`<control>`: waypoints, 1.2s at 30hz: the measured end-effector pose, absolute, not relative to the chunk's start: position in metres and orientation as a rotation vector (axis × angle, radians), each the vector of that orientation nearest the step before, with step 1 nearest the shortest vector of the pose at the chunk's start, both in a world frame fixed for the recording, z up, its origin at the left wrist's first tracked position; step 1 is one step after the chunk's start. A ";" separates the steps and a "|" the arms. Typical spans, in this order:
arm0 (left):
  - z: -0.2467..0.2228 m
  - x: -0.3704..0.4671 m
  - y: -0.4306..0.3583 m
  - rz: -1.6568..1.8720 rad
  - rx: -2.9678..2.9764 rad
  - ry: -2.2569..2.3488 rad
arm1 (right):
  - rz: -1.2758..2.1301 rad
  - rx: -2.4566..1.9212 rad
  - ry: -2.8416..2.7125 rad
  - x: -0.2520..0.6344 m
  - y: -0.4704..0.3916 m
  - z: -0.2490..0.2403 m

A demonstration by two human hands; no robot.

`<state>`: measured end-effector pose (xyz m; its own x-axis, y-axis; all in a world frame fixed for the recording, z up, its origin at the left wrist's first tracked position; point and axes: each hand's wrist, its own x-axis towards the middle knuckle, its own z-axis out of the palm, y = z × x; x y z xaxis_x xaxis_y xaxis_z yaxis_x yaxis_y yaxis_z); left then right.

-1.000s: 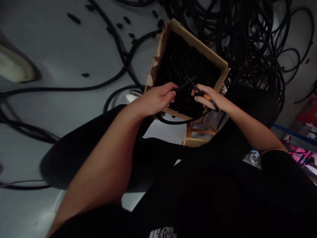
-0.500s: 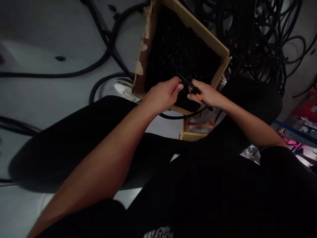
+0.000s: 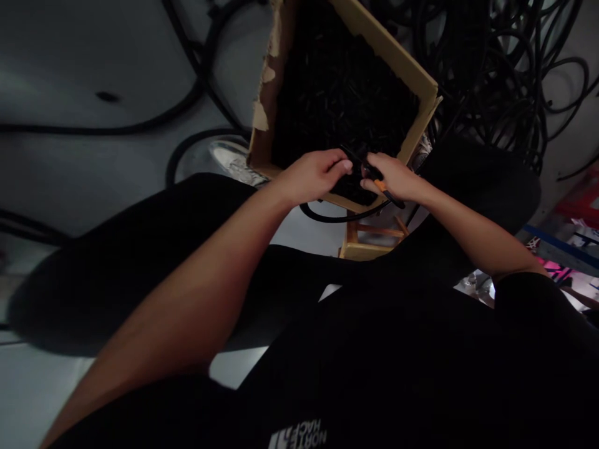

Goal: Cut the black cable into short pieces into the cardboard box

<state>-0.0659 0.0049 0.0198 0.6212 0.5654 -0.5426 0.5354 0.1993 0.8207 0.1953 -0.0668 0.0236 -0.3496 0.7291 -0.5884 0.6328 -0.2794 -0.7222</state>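
My left hand (image 3: 322, 173) is closed in a pinch over the near part of a cardboard box (image 3: 262, 112). A black rubber hose (image 3: 325, 218) loops down below this hand, and its upper end runs into the fingers. My right hand (image 3: 390, 176), just to the right, is wrapped round a hand tool with black and orange handles (image 3: 382, 186). The tool's front end points toward the left fingertips but is too dark to make out. Beneath both hands the box is filled with many short black pieces (image 3: 341, 93), like cut lengths of hose.
A large tangle of black hose (image 3: 496, 68) lies on the floor at upper right. More hose (image 3: 140, 129) curves across the grey floor on the left. A small wooden stool (image 3: 367, 251) stands below the box. A red crate (image 3: 578, 199) is at the far right.
Both hands have shifted slightly right in view, and the left fingers are closer to the right hand. The whole view has tilted a little. Both grips look the same.
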 end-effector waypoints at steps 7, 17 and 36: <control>0.011 -0.069 0.013 -0.024 1.334 0.947 | 1.710 -1.816 -1.796 0.198 -0.062 0.031; 0.032 -0.080 0.023 -0.240 0.932 0.892 | 1.727 -1.570 -1.832 0.198 -0.059 0.037; 0.015 -0.073 0.015 -0.269 0.919 0.825 | 1.741 -1.606 -1.911 0.203 -0.062 0.027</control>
<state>-0.0732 0.0149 0.0147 0.6709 0.1288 -0.7303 0.5342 0.5991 0.5964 0.2029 -0.0622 0.0270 -0.4396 0.7171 -0.5408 0.6051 -0.2085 -0.7684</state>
